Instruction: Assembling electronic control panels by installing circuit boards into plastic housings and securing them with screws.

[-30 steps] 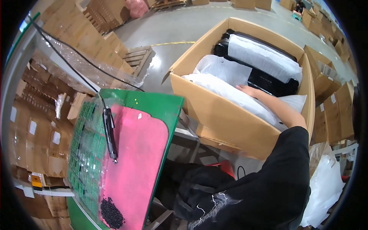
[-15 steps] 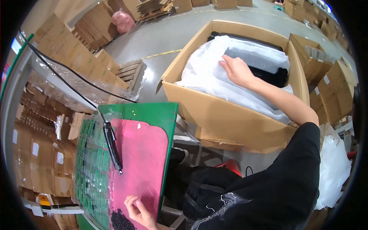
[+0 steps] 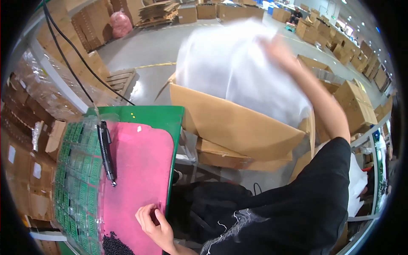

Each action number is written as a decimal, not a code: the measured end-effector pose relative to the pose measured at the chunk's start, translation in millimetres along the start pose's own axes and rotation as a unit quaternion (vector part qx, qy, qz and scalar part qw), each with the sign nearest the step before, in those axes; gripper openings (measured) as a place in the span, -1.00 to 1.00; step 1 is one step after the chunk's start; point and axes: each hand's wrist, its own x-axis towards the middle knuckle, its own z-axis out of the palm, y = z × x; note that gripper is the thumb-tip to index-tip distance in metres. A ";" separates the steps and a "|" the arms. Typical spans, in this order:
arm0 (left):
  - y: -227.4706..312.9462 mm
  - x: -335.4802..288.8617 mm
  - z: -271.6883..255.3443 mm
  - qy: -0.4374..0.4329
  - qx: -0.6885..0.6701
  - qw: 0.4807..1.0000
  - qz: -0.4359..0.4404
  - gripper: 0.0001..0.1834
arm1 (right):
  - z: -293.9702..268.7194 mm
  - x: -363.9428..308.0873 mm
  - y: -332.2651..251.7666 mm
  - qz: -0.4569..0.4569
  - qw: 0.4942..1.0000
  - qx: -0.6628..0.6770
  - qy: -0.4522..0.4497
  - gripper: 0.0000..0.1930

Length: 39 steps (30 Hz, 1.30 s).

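Observation:
My right hand [image 3: 281,47] is raised high and blurred, gripping a large white plastic bag [image 3: 238,72] that it lifts out of the big open cardboard box [image 3: 231,123]. My left hand [image 3: 153,221] rests with spread fingers on the near edge of the pink mat [image 3: 138,178], which lies on the green table [image 3: 157,114]. A small heap of black pellets [image 3: 114,245] lies just left of that hand. A black pen-like tool [image 3: 106,151] lies on the mat's left side beside a clear tray of green parts [image 3: 78,178].
Stacks of cardboard boxes [image 3: 25,170] fill the left side. More boxes [image 3: 357,102] stand to the right and across the grey floor. A wooden pallet [image 3: 121,80] lies behind the table. A black cable [image 3: 72,51] runs down to it. White bags [image 3: 357,182] hang at right.
My right hand has gone from reaching into the box to lifting the white bag up out of it. My left hand has come onto the pink mat's near edge.

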 end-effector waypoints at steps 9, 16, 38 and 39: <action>-24.2 1.6 12.3 -0.034 -0.020 0.999 -0.002 -0.80 | -210.1 74.2 253.1 -0.350 0.842 -0.362 0.192 -0.70; 1.9 5.7 29.9 -0.068 -0.011 0.997 0.017 -0.82 | -256.6 -282.4 487.1 0.345 0.835 -0.411 -0.119 -0.19; 35.3 11.4 5.4 -0.100 0.465 0.869 0.134 -0.01 | 16.4 -599.8 563.6 0.368 0.635 -0.014 -0.679 -0.49; 36.6 10.7 11.1 -0.112 0.472 0.866 0.120 0.01 | 34.9 -594.6 540.7 0.357 0.641 0.024 -0.679 -0.50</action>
